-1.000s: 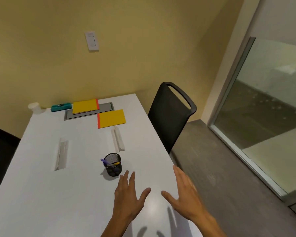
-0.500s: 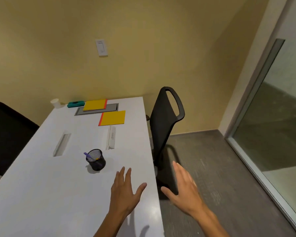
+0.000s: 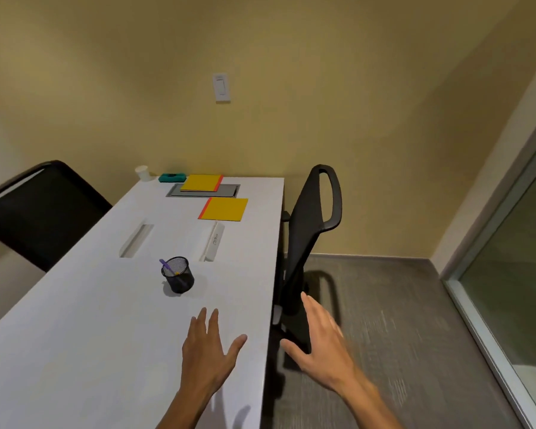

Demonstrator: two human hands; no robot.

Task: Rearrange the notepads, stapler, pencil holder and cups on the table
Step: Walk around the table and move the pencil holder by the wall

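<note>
A black mesh pencil holder [image 3: 178, 275] with a purple pen stands mid-table on the white table [image 3: 75, 335]. Two yellow notepads with orange edges lie at the far end: one [image 3: 201, 183] on a grey panel, one [image 3: 224, 209] nearer me. A teal stapler [image 3: 171, 177] and a white cup [image 3: 142, 173] sit by the far wall. My left hand [image 3: 208, 351] hovers open over the table's near right part, short of the holder. Past the table's right edge, my right hand [image 3: 321, 339] is open in the air, holding nothing.
A black chair [image 3: 311, 230] stands close to the table's right edge, just beyond my right hand. Another black chair [image 3: 41, 209] is at the left. Two white slot covers [image 3: 136, 240] [image 3: 212, 241] are set in the tabletop. A glass partition [image 3: 514, 289] runs along the right.
The view has swung left and back, bringing the left chair into sight. My right hand, over the table a second ago, is now beyond its right edge. Both hands stay open.
</note>
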